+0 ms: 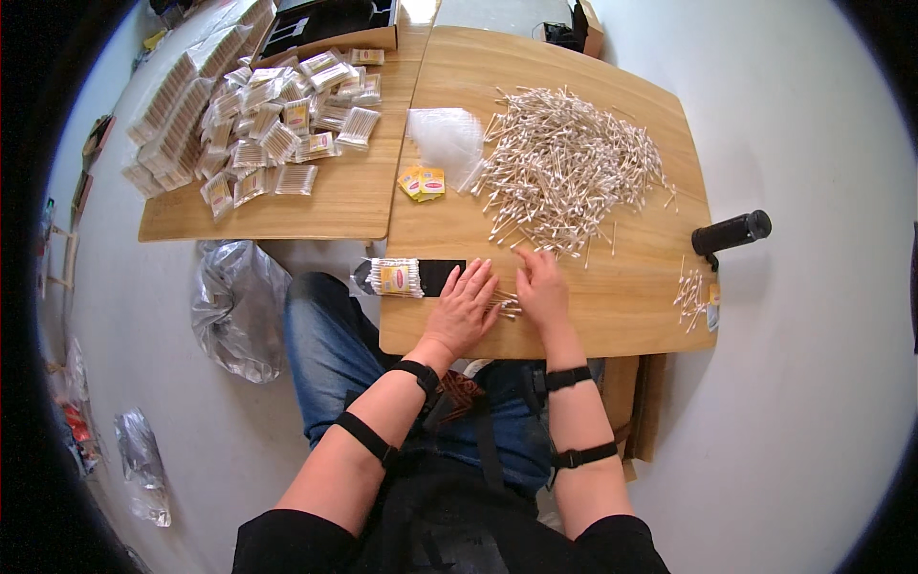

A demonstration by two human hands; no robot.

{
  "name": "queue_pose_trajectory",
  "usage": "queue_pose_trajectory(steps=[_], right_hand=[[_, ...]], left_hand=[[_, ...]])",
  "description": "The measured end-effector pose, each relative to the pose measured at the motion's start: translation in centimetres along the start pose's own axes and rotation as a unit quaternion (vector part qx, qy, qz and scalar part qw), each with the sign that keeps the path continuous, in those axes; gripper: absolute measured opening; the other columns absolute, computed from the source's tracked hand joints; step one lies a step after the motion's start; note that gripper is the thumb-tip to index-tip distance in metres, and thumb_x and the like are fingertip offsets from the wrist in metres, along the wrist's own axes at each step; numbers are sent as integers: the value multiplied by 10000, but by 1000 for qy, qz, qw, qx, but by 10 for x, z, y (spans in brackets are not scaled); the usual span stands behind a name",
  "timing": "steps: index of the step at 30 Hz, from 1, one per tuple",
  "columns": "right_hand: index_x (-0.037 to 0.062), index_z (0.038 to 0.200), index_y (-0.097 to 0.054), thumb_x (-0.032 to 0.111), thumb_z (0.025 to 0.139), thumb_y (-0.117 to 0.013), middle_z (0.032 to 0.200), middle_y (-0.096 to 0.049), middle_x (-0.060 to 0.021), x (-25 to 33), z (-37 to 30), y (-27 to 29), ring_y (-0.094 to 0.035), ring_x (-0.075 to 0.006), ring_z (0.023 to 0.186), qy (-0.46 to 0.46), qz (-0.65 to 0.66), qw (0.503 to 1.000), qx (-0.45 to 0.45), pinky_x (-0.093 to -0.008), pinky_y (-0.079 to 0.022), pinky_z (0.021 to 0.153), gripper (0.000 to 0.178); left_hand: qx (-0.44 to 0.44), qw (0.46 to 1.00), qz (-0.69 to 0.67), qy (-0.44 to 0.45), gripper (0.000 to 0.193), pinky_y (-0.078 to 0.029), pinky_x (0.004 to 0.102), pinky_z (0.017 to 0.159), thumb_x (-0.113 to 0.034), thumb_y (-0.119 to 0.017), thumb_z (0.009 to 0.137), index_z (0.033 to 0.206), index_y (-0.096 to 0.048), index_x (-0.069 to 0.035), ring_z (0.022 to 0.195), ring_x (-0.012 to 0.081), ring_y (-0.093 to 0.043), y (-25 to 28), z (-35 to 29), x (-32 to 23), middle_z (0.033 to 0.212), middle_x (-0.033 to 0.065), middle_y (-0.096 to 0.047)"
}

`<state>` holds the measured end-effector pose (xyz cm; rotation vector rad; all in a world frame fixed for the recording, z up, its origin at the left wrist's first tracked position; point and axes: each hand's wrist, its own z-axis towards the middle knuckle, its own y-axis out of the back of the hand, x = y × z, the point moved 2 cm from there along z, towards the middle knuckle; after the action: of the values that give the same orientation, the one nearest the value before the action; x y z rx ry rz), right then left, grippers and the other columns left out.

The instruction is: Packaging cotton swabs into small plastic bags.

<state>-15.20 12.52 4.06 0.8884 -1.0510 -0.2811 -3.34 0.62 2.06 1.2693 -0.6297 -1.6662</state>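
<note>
Printed labels on the wooden table point(612, 287). Lettering is too small to be read on any of them. A yellow-and-white label point(395, 279) bearing a red oval is seen on the bundle of cotton swabs point(415, 275). The same colours and oval are repeated on the loose label cards point(431, 184) beside the clear plastic bags point(445, 139). Similar yellowish labels are shown in the heaped swab packs point(280, 142). A yellow-and-blue card point(713, 295) is placed at the right edge, its print indistinct.
</note>
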Motion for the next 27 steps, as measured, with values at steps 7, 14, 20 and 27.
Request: queue_pose_trajectory(steps=[7,14,20,27], right_hand=[[58,958,-582,142,848,-651,979,-565,-148,5,9,-10,-571,-354,926,42,-124,991,7,-458,-480,778,155],[61,928,-594,75,801,-655,925,-588,-144,-8,-24,-10,-592,-343,879,46,-56,997,4,-448,-481,742,142],[94,1044,-622,66,791,-655,986,-597,-120,-13,-18,-2,-613,-331,884,1,33,999,36,-444,-495,720,257],[105,926,-624,110,789,-678,924,-575,-94,4,17,0,-599,-331,877,66,-135,988,-40,-423,-492,758,148]], left_hand=[[-18,997,-74,7,235,-341,447,1116,-161,-634,862,1057,-592,-39,1293,312,-458,3,0,4,1249,145,-543],[-42,996,-75,3,303,-331,438,1119,-180,-630,857,1117,-569,-35,1298,310,-453,1,-1,6,1274,151,-535],[-41,999,-28,4,363,-337,443,1120,-189,-649,858,1180,-560,-46,1307,318,-447,6,2,-2,1323,145,-512],[-16,998,-65,3,258,-342,444,1114,-163,-634,865,1084,-577,-39,1298,323,-454,0,-1,5,1285,152,-531]])
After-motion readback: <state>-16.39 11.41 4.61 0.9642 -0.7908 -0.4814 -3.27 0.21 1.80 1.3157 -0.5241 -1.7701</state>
